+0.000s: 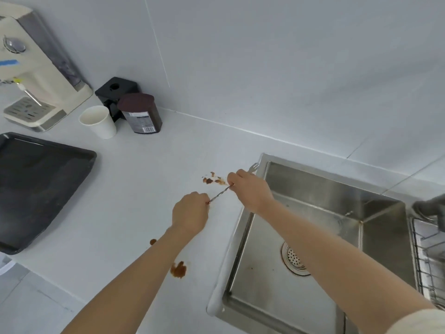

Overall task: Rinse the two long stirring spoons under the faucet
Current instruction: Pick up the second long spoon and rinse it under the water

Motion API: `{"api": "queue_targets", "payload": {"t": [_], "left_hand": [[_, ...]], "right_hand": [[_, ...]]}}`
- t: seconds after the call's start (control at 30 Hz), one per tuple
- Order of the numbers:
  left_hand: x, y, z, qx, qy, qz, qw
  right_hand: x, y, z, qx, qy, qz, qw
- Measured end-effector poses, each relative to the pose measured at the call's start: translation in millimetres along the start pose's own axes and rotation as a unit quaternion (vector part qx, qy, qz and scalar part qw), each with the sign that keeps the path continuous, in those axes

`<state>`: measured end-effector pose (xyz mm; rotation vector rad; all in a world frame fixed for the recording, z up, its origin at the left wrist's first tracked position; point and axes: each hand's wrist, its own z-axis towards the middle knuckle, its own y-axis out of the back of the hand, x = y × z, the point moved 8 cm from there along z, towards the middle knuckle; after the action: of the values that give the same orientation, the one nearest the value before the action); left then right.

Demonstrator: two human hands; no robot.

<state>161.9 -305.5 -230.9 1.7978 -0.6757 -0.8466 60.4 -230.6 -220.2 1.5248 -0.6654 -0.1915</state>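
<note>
A thin metal stirring spoon (220,194) with a twisted stem spans between both hands, just above the white counter left of the sink. My left hand (191,212) is closed on its lower end and my right hand (249,188) on its upper end. A forked metal tip (255,167) pokes out past my right hand near the sink's corner; whether it belongs to a second spoon I cannot tell. The steel sink (320,227) lies to the right. The dark faucet (431,208) shows only partly at the right edge.
Brown spills mark the counter (214,180) (178,270) (153,241). A dark tray (38,186) lies at left. A paper cup (98,121), brown jar (140,114), black box (115,89) and cream coffee machine (31,75) stand behind. A wire rack (428,261) sits at right.
</note>
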Motion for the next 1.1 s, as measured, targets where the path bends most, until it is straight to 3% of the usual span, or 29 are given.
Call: {"api": "queue_targets", "payload": {"t": [0.3, 0.53, 0.6, 0.67, 0.77, 0.8, 0.93, 1.1], "left_hand": [[-104, -4, 12, 0.014, -0.137, -0.003, 0.990], [-177, 1, 28, 0.024, -0.238, -0.032, 0.970], [-193, 5, 32, 0.028, -0.257, -0.043, 0.965], [-209, 10, 35, 0.026, -0.282, -0.050, 0.958], [-231, 14, 40, 0.022, -0.300, -0.053, 0.952], [-239, 16, 42, 0.017, -0.304, -0.040, 0.952], [-267, 21, 46, 0.004, -0.321, -0.011, 0.947], [-285, 20, 60, -0.019, -0.326, -0.009, 0.945]], "right_hand": [[-88, 31, -88, -0.048, -0.163, 0.031, 0.985], [-145, 64, -163, -0.196, -0.242, 0.179, 0.933], [-172, 77, -190, -0.273, -0.314, 0.239, 0.877], [-202, 81, -215, -0.331, -0.388, 0.342, 0.790], [-233, 70, -224, -0.334, -0.421, 0.557, 0.633], [-240, 67, -222, -0.323, -0.418, 0.605, 0.596], [-253, 66, -206, -0.308, -0.357, 0.718, 0.512], [-262, 63, -187, -0.283, -0.317, 0.774, 0.470]]}}
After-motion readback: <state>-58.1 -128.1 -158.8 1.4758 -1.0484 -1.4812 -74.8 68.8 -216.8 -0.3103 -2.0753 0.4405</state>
